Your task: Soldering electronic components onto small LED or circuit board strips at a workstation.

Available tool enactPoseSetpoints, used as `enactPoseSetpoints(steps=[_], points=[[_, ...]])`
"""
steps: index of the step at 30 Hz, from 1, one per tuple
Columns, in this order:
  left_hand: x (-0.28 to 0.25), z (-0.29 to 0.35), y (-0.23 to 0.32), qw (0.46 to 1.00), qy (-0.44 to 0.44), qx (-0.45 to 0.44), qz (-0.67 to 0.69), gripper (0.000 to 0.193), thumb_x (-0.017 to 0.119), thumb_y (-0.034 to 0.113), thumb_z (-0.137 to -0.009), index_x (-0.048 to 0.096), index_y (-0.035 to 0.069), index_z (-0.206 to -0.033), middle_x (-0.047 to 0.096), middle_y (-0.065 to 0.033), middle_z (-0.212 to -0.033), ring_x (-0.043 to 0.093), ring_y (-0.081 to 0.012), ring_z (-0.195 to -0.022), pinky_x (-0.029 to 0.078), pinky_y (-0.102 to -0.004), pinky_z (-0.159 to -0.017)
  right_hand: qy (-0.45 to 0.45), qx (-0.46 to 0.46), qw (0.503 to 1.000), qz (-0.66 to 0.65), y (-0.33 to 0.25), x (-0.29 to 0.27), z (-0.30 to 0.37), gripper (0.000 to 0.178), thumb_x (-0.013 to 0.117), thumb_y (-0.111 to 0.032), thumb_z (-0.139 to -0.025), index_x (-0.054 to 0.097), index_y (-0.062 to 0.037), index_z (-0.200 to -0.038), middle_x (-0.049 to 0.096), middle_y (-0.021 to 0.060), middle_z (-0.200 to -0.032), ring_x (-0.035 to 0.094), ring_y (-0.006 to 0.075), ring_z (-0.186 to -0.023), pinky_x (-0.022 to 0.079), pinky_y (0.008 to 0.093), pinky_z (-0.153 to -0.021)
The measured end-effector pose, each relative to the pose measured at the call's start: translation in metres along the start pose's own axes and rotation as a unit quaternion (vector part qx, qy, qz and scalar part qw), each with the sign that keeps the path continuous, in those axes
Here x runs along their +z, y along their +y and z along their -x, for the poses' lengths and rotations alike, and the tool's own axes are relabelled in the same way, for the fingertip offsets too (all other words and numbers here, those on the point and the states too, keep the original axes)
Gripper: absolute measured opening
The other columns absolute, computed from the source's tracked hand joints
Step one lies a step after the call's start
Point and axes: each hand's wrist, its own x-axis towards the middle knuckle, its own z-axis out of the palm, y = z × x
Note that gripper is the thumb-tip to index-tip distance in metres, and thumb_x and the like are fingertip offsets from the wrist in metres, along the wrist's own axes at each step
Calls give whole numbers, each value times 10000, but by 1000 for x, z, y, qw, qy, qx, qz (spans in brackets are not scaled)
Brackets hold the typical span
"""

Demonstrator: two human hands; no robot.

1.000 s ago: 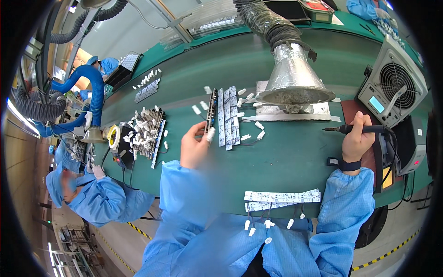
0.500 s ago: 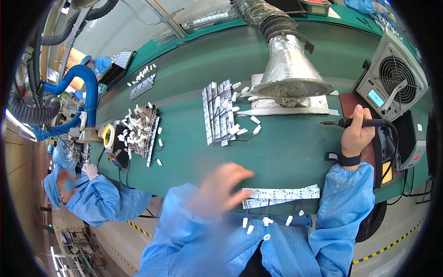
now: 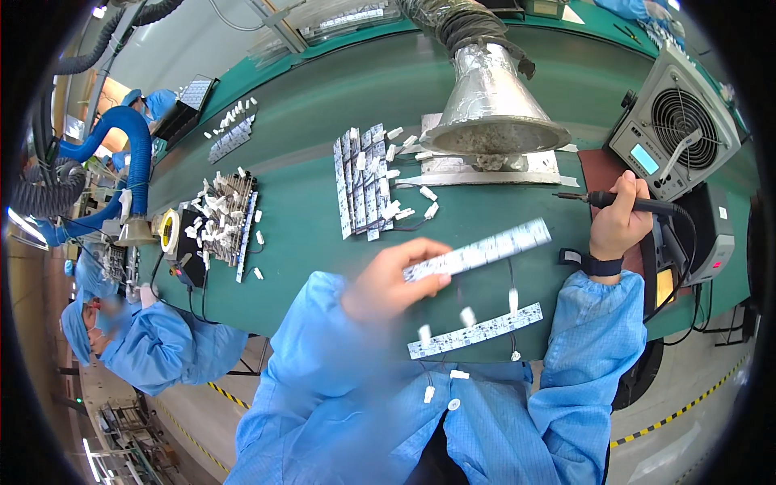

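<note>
One strip (image 3: 485,249) shows at centre in my head view, its left end pinched between thumb and fingers of the left hand (image 3: 396,279). Right of centre, I see the right hand (image 3: 621,222) closed around an iron (image 3: 598,198), tip leftward. Lower centre, a second strip (image 3: 489,326) lies on the mat (image 3: 303,234); upper left of centre, a pile (image 3: 373,194) of more.

pale wall (image 3: 190,48), green-topped bench (image 3: 303,218), grey floor (image 3: 695,372), yellow-black tape (image 3: 677,418), strip light (image 3: 27,228)
</note>
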Motion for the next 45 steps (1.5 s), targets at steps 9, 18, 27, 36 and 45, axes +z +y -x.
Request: enactPoseSetpoints(steps=[9, 18, 27, 36, 45], points=[[6, -33, -29, 984, 76, 148, -66, 420, 551, 6, -895, 491, -17, -1310, 610, -150, -1212, 583, -221, -1104, 439, -329, -966, -58, -53, 993, -88, -50, 22, 32, 273, 481, -57, -924, 421, -19, -660, 397, 36, -601, 352, 103, -557, 295, 266, -524], [12, -32, -31, 971, 124, 176, -108, 436, 559, -17, -846, 516, -20, -1280, 605, -207, -1187, 596, -343, -1110, 452, -380, -960, -338, -187, 912, -141, -66, 40, 70, 259, 545, -50, -878, 393, -30, -670, 353, 38, -503, 276, 156, -399, 201, 318, -390], [9, -34, -31, 974, 112, 162, -113, 458, 560, -22, -842, 508, -9, -1298, 586, -211, -1216, 576, -360, -1137, 447, -396, -973, -359, -212, 899, -130, -60, 45, 74, 239, 553, -35, -865, 404, -22, -677, 355, 37, -518, 281, 152, -403, 212, 313, -388], [8, -33, -30, 973, 111, 154, -129, 461, 559, -12, -845, 505, 1, -1303, 581, -208, -1214, 571, -367, -1134, 448, -400, -973, -363, -210, 900, -124, -60, 45, 75, 238, 554, -51, -882, 419, -21, -688, 368, 35, -522, 289, 149, -408, 213, 309, -390], [10, -33, -35, 971, 116, 171, -121, 455, 561, -9, -847, 508, 3, -1299, 577, -207, -1217, 566, -366, -1142, 447, -402, -975, -361, -202, 904, -103, -63, 48, 78, 177, 475, -63, -849, 393, -36, -694, 374, 51, -480, 286, 141, -397, 195, 318, -391]])
